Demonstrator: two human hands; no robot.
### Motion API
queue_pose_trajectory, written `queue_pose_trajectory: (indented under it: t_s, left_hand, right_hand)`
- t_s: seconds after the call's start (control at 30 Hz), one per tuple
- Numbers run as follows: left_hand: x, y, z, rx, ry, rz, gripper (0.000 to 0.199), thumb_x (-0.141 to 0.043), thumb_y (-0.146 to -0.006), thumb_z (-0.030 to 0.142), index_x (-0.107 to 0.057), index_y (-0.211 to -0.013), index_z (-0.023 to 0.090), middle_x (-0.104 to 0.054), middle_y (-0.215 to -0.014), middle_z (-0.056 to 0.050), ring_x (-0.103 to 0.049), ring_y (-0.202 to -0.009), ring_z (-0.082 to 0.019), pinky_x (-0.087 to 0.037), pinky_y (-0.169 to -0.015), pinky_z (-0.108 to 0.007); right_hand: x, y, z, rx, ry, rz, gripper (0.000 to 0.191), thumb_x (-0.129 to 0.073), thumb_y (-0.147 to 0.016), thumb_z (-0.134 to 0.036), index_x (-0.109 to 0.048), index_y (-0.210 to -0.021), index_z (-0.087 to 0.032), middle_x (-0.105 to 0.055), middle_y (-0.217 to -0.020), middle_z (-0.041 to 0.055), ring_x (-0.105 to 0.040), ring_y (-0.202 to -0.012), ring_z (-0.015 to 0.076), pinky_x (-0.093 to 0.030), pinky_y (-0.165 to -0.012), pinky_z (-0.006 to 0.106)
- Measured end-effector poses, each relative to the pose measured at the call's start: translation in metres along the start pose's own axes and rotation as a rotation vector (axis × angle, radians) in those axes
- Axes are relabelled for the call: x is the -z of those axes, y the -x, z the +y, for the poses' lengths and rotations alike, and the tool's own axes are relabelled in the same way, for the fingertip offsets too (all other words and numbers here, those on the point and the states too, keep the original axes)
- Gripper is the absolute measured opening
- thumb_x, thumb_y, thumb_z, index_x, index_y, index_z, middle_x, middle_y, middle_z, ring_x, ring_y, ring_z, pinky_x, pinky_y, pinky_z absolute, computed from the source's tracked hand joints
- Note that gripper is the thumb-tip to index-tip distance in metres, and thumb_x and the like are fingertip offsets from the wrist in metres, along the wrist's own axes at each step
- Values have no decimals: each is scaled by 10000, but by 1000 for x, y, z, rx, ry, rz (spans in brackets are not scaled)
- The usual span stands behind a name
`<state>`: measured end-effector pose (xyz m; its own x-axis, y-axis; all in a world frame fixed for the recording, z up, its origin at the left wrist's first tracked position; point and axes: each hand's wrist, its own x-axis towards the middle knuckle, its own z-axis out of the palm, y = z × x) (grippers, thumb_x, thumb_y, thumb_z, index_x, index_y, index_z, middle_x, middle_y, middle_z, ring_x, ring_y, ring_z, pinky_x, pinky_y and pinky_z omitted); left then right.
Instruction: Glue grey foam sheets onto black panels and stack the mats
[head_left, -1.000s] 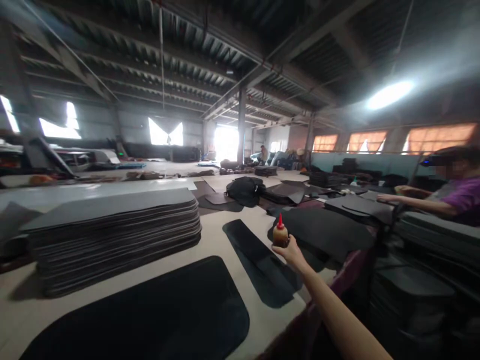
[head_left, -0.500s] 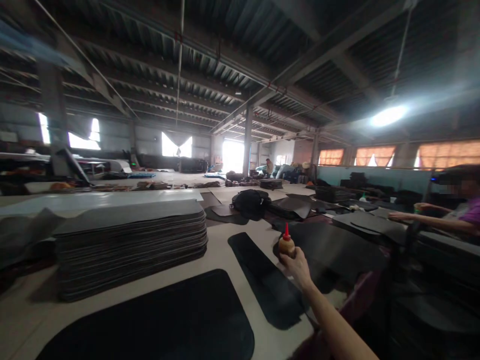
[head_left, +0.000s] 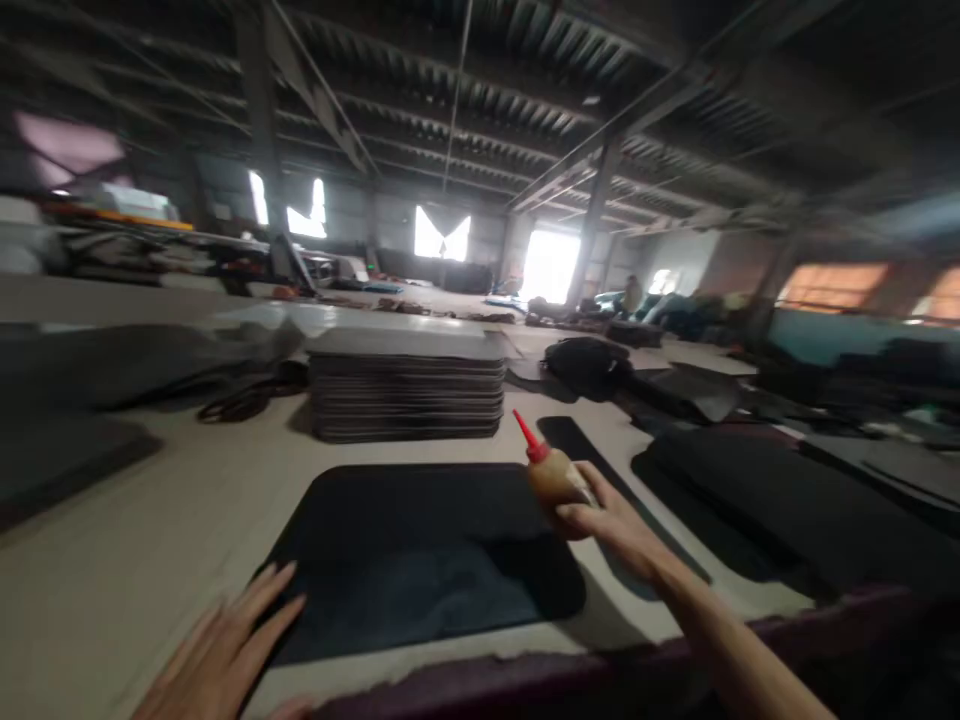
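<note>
The pale table (head_left: 202,500) bears a dark panel (head_left: 420,550), narrow strip (head_left: 577,440) and stacked sheets (head_left: 409,390).

Head camera: looks forward and down across table (head_left: 187,510); left hand (head_left: 217,655), right hand (head_left: 611,515) close in lower part, doorway (head_left: 552,266) far ahead, ceiling (head_left: 517,90) above.

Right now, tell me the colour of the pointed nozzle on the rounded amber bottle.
The pointed nozzle is red, clearest in the head view.

The left hand (head_left: 214,660) is cut by the bottom edge — the distant person (head_left: 631,296) blurred.
</note>
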<state>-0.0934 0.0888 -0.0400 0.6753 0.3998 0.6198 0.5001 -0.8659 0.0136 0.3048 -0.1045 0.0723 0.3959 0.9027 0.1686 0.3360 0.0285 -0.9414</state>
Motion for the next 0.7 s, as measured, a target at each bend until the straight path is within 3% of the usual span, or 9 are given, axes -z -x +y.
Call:
queue_pose_trajectory:
  t_s: [0.07,0.13,0.33,0.5,0.7]
  left_hand:
    - [22,14,3,69,-28,-43,507,-532,-934,463,-462,-1402,279,-453,-1506,-109,-445,-1366,-324,-320,-1158,-605]
    - [37,18,3,183,6,-33,390,-462,-983,373,-505,-1336,212,-513,-1440,-131,-426,-1380,-298,-333,-1164,-577]
    - [47,32,-5,353,66,-83,311,-431,-1007,294,-585,-1234,148,-602,-1321,-132,-521,-1279,-251,-449,-1096,-468]
    - [44,36,1,286,22,-99,357,-485,-993,340,-572,-1311,202,-594,-1363,-97,-551,-1245,-256,-486,-1033,-469]
    - [42,36,0,201,-1,-179,353,-490,-990,362,-613,-1297,240,-605,-1377,-45,-535,-1273,-261,-462,-1055,-493]
  right_hand:
    - [-17,3,-11,-47,90,-85,533,-702,-716,-360,-521,-1189,-194,-623,-953,28,-590,-817,208,-497,-643,276]
    - [-29,1,-17,-60,191,-108,525,-750,-693,-389,-544,-1140,-209,-631,-929,32,-596,-777,210,-492,-600,272]
    - [-67,-10,-20,30,235,-111,556,-716,-730,-624,-607,-1112,-235,-664,-946,89,-643,-810,271,-529,-608,324]
    - [-114,-17,-37,79,296,-138,544,-585,-824,-634,-560,-1209,-252,-673,-1006,65,-640,-880,264,-512,-676,336]
    - [-157,-27,-51,133,433,-248,450,-571,-845,-586,-554,-1144,-251,-648,-921,17,-603,-826,225,-453,-720,347]
